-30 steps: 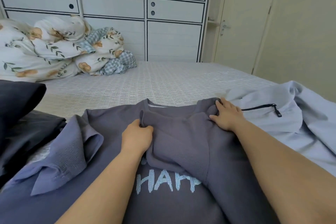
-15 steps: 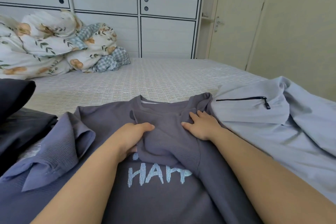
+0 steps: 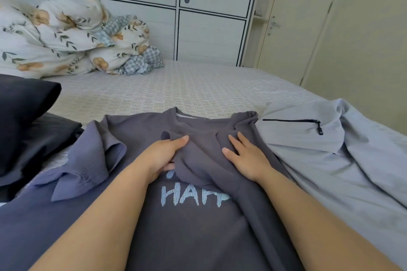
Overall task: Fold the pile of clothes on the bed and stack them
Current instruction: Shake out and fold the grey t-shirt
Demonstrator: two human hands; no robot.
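A dark grey T-shirt (image 3: 198, 237) with pale letters lies flat on the bed in front of me, its right sleeve folded across the chest. My left hand (image 3: 161, 157) holds the edge of that folded sleeve, thumb on top and fingers tucked under the cloth. My right hand (image 3: 244, 156) lies flat on the folded part with its fingers spread. A lilac polo shirt (image 3: 88, 160) lies partly under the T-shirt on the left. A pale blue-grey jacket (image 3: 334, 160) with a black zip lies on the right.
Dark folded clothes (image 3: 26, 121) sit at the left edge. A bunched floral duvet (image 3: 66, 35) lies at the back left. The bed's patterned sheet (image 3: 187, 88) stretches beyond the T-shirt to a white wardrobe (image 3: 209, 33). A door (image 3: 286, 28) stands at the right.
Both hands have slid from the collar and shoulder toward the chest. My right hand let go of the shoulder and now lies flat. My left hand went from a fist to a looser hold.
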